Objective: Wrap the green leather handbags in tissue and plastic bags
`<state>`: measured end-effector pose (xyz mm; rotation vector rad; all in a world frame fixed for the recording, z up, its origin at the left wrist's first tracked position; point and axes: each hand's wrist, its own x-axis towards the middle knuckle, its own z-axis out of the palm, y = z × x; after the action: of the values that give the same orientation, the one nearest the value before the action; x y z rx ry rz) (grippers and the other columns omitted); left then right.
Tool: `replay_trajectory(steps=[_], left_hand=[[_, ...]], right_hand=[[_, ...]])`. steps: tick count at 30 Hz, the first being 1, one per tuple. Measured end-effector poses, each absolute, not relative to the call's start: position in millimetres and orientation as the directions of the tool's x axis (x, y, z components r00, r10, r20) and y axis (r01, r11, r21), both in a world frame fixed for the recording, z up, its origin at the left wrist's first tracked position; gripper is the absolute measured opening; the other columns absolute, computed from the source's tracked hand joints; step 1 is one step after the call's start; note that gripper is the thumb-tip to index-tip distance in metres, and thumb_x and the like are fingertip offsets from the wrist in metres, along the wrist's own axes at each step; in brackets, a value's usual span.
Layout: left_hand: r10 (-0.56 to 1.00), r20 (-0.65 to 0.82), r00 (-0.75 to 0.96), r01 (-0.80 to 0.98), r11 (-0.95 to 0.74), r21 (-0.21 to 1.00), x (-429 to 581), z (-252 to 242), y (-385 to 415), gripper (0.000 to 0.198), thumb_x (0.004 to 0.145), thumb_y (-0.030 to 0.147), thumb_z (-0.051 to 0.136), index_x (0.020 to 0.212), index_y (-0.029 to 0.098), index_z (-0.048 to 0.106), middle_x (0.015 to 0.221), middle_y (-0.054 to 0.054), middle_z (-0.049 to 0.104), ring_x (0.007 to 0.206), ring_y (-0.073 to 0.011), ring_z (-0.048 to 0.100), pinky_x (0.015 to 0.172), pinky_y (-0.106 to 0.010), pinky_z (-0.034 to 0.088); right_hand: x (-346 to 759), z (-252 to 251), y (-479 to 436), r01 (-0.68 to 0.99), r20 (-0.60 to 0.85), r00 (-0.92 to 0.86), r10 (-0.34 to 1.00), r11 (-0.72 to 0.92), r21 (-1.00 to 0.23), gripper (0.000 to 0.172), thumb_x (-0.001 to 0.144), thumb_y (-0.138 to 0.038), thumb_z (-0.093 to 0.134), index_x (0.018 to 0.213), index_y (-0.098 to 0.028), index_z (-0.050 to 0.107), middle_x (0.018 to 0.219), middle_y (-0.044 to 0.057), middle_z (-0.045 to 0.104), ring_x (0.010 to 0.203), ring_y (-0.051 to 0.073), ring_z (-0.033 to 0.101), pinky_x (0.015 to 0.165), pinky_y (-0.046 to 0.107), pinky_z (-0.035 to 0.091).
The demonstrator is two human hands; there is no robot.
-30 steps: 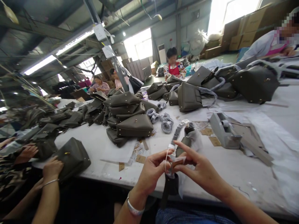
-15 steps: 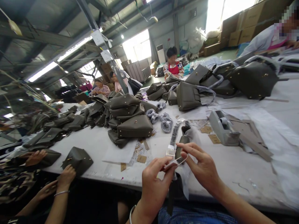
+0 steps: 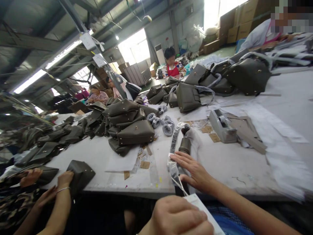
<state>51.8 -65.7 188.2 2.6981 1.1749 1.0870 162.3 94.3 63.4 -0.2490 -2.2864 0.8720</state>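
Note:
My left hand [image 3: 182, 215] is closed in a fist low at the front, around a white hang tag [image 3: 204, 210]. From the tag a thin white string [image 3: 179, 185] runs up to a bag handle [image 3: 174, 140] wrapped in clear plastic. My right hand [image 3: 195, 171] lies with fingers stretched out across the handle's lower end, thumb apart. Beside the handle is a dark olive rolled piece [image 3: 185, 146], partly covered by my right hand and thin white wrapping. The handle's lower end hangs near the table edge.
A grey tape dispenser [image 3: 222, 125] stands right of the handle, by cardboard strips [image 3: 246, 130]. Olive handbags [image 3: 135, 132] are piled left. Several wrapped strap coils [image 3: 168, 125] lie behind. A co-worker's hands [image 3: 65, 179] handle a bag [image 3: 81, 176] at left. Other people sit across the table.
My left hand has pulled the tag down toward me, drawing the string taut. My right hand has left the string and come down flat on the handle. The view has shifted right.

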Motion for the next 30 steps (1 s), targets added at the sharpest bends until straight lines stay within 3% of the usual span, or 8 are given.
replay_trajectory(steps=[2,3,5,8,14,19,27,30], left_hand=[[0.658,0.579,0.483,0.681,-0.697,0.224,55.4,190.7,-70.3,0.019,0.092,0.016,0.06,0.108,0.023,0.068,0.086,-0.002,0.076,0.076,-0.0147,0.072,0.074,-0.023,0.059],[0.693,0.626,0.357,0.741,-0.618,0.261,55.1,192.3,-70.9,0.019,0.091,0.015,0.061,0.107,0.024,0.068,0.086,-0.002,0.076,0.076,-0.0154,0.072,0.073,-0.024,0.06],[0.742,0.667,-0.068,0.793,-0.366,0.487,51.9,194.7,-68.6,0.016,0.088,0.015,0.065,0.1,0.025,0.069,0.084,-0.002,0.074,0.075,-0.0166,0.071,0.071,-0.027,0.059],[0.736,0.438,-0.516,0.532,-0.126,0.838,47.5,193.9,-60.8,0.009,0.082,0.022,0.074,0.086,0.021,0.066,0.08,-0.001,0.069,0.073,-0.016,0.068,0.068,-0.026,0.057],[0.753,0.319,-0.575,0.368,-0.111,0.923,47.7,190.9,-57.4,0.015,0.08,0.027,0.078,0.087,0.019,0.067,0.08,0.002,0.067,0.074,-0.0122,0.064,0.07,-0.022,0.053],[0.721,0.314,-0.617,0.336,-0.119,0.934,42.5,192.2,-57.7,0.019,0.077,0.027,0.08,0.088,0.019,0.068,0.08,0.002,0.069,0.073,-0.0121,0.066,0.069,-0.022,0.055],[0.66,0.32,-0.679,0.322,-0.124,0.939,38.6,188.4,-54.2,0.025,0.072,0.028,0.083,0.09,0.018,0.07,0.082,0.0,0.072,0.074,-0.0143,0.067,0.068,-0.023,0.056],[0.628,0.331,-0.704,0.323,-0.132,0.937,37.2,187.3,-54.1,0.026,0.072,0.028,0.084,0.092,0.018,0.07,0.083,0.0,0.072,0.074,-0.014,0.067,0.068,-0.023,0.056]], right_hand=[[161.9,61.8,95.4,-0.091,0.551,-0.74,0.385,0.755,-0.65,0.076,0.091,-0.068,0.048,0.152,-0.023,0.038,0.148,0.013,0.049,0.141,0.03,0.036,0.116,0.05,0.034],[161.6,62.2,94.8,-0.112,0.568,-0.725,0.39,0.747,-0.655,0.078,0.09,-0.067,0.05,0.153,-0.023,0.035,0.149,0.014,0.047,0.141,0.03,0.036,0.116,0.051,0.034],[161.5,66.0,90.5,-0.163,0.604,-0.683,0.411,0.72,-0.675,0.074,0.092,-0.06,0.056,0.154,-0.025,0.033,0.154,0.014,0.039,0.142,0.03,0.035,0.115,0.051,0.035],[164.1,79.4,76.8,-0.277,0.645,-0.622,0.444,0.646,-0.711,0.049,0.097,-0.034,0.058,0.145,-0.03,0.047,0.157,0.012,0.035,0.142,0.028,0.037,0.114,0.049,0.036],[168.1,114.6,58.7,-0.402,0.635,-0.586,0.502,0.501,-0.767,0.033,0.093,-0.017,0.062,0.124,-0.027,0.065,0.128,0.009,0.062,0.12,0.022,0.057,0.106,0.041,0.045],[162.4,132.1,79.8,-0.449,0.579,-0.763,0.289,0.409,-0.795,0.026,0.094,-0.01,0.051,0.102,-0.02,0.074,0.113,0.008,0.069,0.102,0.018,0.065,0.088,0.03,0.053],[164.2,139.8,104.5,-0.51,0.634,-0.761,0.138,0.477,-0.716,0.019,0.095,-0.021,0.056,0.096,-0.018,0.075,0.097,0.008,0.073,0.084,0.015,0.069,0.077,0.025,0.055],[167.8,132.5,103.1,-0.493,0.692,-0.695,0.195,0.572,-0.656,0.021,0.096,-0.017,0.052,0.1,-0.018,0.073,0.102,0.01,0.072,0.091,0.017,0.069,0.081,0.028,0.055]])
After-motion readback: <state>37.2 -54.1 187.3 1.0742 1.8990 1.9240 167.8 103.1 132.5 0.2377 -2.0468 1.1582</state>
